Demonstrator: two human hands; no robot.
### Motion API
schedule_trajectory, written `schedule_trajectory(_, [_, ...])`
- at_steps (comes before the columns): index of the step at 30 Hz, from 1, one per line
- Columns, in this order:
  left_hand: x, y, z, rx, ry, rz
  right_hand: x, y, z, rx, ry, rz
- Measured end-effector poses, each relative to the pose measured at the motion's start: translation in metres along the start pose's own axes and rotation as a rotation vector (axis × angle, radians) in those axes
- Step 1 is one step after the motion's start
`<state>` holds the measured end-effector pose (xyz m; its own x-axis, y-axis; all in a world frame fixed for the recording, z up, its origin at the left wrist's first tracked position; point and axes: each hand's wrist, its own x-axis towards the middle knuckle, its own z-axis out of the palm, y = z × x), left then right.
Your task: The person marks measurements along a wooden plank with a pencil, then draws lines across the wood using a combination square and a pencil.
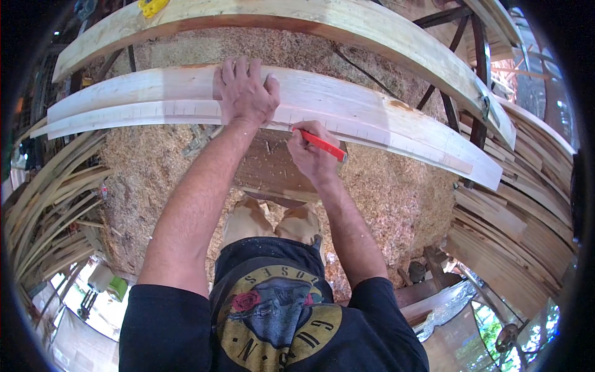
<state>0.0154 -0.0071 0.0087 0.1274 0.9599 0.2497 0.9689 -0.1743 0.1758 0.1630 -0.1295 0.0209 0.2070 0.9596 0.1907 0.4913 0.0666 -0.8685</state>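
Note:
My left hand (246, 92) lies spread over a wide pale plank (347, 99), its fingers reaching toward the far edge. Along the plank's near side runs a thin light strip (186, 113) with a row of short pencil-like marks across it. In my right hand (315, 155) is a red carpenter's pencil (322, 146), its tip end at the near edge of the strip and its other end pointing right. The strip's left end sticks out slightly past the plank.
Beyond the plank, a second long beam (279, 15) carries a yellow tool (152, 7) at its left. Wood shavings (396, 198) cover the floor. Stacked boards stand at left (52, 217) and right (514, 248). A brown board (273, 167) is below my hands.

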Motion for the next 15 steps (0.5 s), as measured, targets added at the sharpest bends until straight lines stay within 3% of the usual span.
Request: schedule_trajectory(15, [-0.0007, -0.0003, 0.001, -0.013, 0.013, 0.0, -0.0003, -0.0023, 0.0003, -0.03, -0.009, 0.038])
